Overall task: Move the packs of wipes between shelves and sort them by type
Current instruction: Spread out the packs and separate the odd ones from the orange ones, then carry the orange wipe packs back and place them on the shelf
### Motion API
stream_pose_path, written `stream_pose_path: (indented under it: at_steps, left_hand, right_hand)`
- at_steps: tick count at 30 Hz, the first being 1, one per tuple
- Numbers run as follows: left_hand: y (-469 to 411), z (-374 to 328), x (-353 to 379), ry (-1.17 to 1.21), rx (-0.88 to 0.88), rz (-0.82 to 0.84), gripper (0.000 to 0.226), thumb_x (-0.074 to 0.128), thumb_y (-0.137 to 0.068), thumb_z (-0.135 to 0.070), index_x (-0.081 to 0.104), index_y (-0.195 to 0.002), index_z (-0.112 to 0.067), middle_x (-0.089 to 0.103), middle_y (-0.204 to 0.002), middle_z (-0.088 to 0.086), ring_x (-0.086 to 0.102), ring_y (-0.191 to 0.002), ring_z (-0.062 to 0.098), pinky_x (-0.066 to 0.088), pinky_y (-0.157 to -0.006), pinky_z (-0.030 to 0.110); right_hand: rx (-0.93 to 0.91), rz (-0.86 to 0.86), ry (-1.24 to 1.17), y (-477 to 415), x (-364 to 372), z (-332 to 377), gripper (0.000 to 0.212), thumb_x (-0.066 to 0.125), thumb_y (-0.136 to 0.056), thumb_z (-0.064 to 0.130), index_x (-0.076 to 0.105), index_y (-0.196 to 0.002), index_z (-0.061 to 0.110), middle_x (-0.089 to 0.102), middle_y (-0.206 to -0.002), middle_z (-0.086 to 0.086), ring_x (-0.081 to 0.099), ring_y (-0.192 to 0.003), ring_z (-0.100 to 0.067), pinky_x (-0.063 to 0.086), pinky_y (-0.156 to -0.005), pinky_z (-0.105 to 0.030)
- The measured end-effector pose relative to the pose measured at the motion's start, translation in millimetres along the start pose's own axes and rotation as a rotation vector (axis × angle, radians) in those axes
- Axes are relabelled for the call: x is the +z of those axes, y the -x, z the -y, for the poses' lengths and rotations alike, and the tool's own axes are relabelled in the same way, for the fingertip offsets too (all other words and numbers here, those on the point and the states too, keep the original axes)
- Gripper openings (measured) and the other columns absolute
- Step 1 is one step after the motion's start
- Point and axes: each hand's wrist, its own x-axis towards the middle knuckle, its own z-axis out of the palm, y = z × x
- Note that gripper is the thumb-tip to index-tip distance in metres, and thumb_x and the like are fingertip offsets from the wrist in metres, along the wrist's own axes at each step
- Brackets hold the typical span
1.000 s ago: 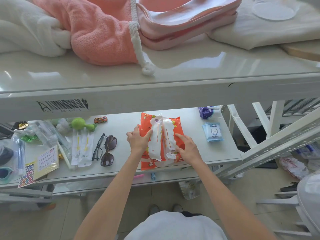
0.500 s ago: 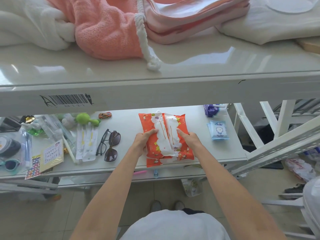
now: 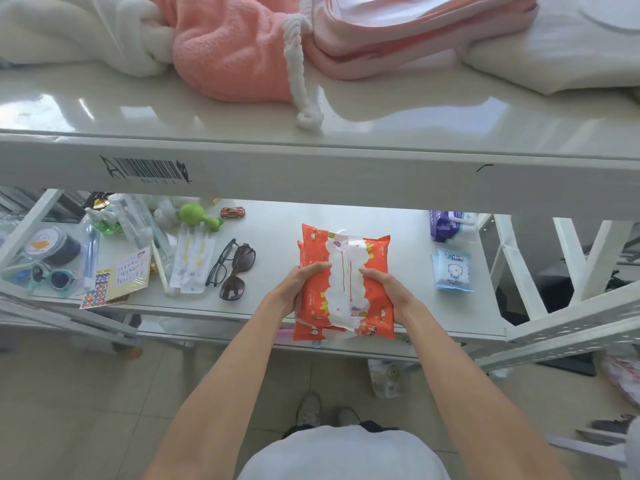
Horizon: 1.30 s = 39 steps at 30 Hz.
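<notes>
Both hands (image 3: 298,289) grip orange packs (image 3: 344,285), txt unreadable

Stacked packs of wipes (image 3: 344,282) at the front edge of the lower shelf (image 3: 277,237), overhanging it, pressed between left hand (image 3: 298,289) at 9 o'clock and right hand (image 3: 388,292) at 3 o'clock. Small wipes pack (image 3: 453,270) farther out at 3 o'clock, well apart. Another wipes pack (image 3: 448,226) at 2 o'clock, toward the back. Two pairs of glasses (image 3: 232,268) at 9 o'clock, long sachets (image 3: 190,258) just beyond them. Toy car (image 3: 232,212) at 11 o'clock, near the back. Towels (image 3: 228,53) on the upper shelf (image 3: 346,168), at 12 o'clock overhead.
</notes>
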Motion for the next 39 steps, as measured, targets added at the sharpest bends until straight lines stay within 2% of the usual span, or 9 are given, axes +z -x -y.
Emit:
stream_pose_path:
  at_steps: [5, 9, 11, 15, 18, 24, 31, 34, 39]
  left_hand:
    - [8, 20, 12, 0.102, -0.033, -0.021, 0.072, 0.075, -0.082, -0.050, 0.052, -0.142, -0.017, 0.074, -0.112, 0.009, 0.075, -0.099, 0.028, 0.061, -0.081, 0.042]
    - [21, 27, 25, 0.154, 0.005, -0.050, 0.060, 0.068, -0.091, -0.046, 0.053, -0.141, -0.015, 0.074, -0.109, 0.010, 0.075, -0.095, 0.027, 0.062, -0.079, 0.041]
    - [28, 33, 28, 0.181, 0.028, -0.066, 0.064, 0.069, -0.090, -0.048, 0.053, -0.142, -0.015, 0.073, -0.114, 0.012, 0.073, -0.102, 0.031, 0.061, -0.088, 0.046]
    - [49, 43, 29, 0.218, 0.063, -0.128, 0.059, 0.066, -0.093, -0.047, 0.053, -0.142, -0.016, 0.073, -0.113, 0.012, 0.074, -0.101, 0.030, 0.061, -0.083, 0.043]
    - [75, 55, 18, 0.264, 0.118, -0.205, 0.059, 0.067, -0.092, -0.046, 0.055, -0.141, -0.016, 0.073, -0.115, 0.013, 0.073, -0.104, 0.032, 0.060, -0.086, 0.044]
    - [159, 98, -20, 0.423, 0.230, -0.435, 0.049, 0.063, -0.095, -0.041, 0.058, -0.138, -0.018, 0.076, -0.112, 0.011, 0.075, -0.100, 0.031, 0.062, -0.082, 0.044]
    - [268, 182, -67, 0.672, 0.330, -0.736, 0.053, 0.064, -0.091, -0.047, 0.059, -0.136, -0.020, 0.076, -0.119, 0.011, 0.073, -0.108, 0.031, 0.059, -0.090, 0.046]
    - [309, 223, -87, 0.752, 0.339, -0.830, 0.065, 0.070, -0.084, -0.050, 0.058, -0.139, -0.018, 0.074, -0.124, 0.012, 0.072, -0.112, 0.032, 0.057, -0.094, 0.047]
    - [364, 290, -132, 0.889, 0.419, -0.916, 0.051, 0.060, -0.091, -0.043, 0.057, -0.137, -0.020, 0.075, -0.117, 0.008, 0.072, -0.108, 0.029, 0.057, -0.091, 0.045]
  right_hand:
    - [-0.008, 0.062, 0.019, 10, -15, -3, 0.048, 0.068, -0.094, 0.044, 0.060, -0.133, 0.017, 0.076, -0.115, -0.011, 0.075, -0.101, -0.030, 0.062, -0.086, -0.046]
    - [-0.022, 0.091, 0.047, 13, -24, -7, 0.069, 0.075, -0.077, 0.056, 0.059, -0.134, 0.020, 0.074, -0.122, -0.012, 0.071, -0.113, -0.034, 0.056, -0.102, -0.054]
    - [-0.025, 0.110, 0.053, 13, -27, -8, 0.069, 0.076, -0.077, 0.056, 0.060, -0.133, 0.021, 0.073, -0.123, -0.013, 0.072, -0.111, -0.034, 0.057, -0.100, -0.053]
    - [-0.010, 0.196, 0.039, 14, -22, -11, 0.061, 0.076, -0.081, 0.047, 0.060, -0.131, 0.017, 0.075, -0.112, -0.010, 0.077, -0.095, -0.029, 0.063, -0.079, -0.044]
    - [-0.002, 0.273, 0.086, 12, -1, -15, 0.071, 0.081, -0.079, 0.044, 0.057, -0.138, 0.014, 0.074, -0.118, -0.013, 0.075, -0.099, -0.033, 0.061, -0.090, -0.052]
    - [0.068, 0.454, 0.227, 3, 89, -37, 0.072, 0.084, -0.080, 0.038, 0.054, -0.142, 0.015, 0.072, -0.123, -0.016, 0.075, -0.099, -0.033, 0.062, -0.086, -0.049]
    - [0.218, 0.633, 0.490, 9, 221, -103, 0.079, 0.090, -0.074, 0.040, 0.059, -0.141, 0.012, 0.065, -0.133, -0.028, 0.067, -0.105, -0.040, 0.045, -0.107, -0.069]
    - [0.300, 0.713, 0.572, 12, 274, -139, 0.070, 0.086, -0.080, 0.035, 0.059, -0.142, 0.015, 0.070, -0.130, -0.020, 0.073, -0.105, -0.036, 0.056, -0.099, -0.058]
    - [0.408, 0.862, 0.712, 17, 369, -194, 0.041, 0.071, -0.095, 0.033, 0.062, -0.131, 0.015, 0.076, -0.107, -0.009, 0.077, -0.090, -0.027, 0.064, -0.081, -0.045]
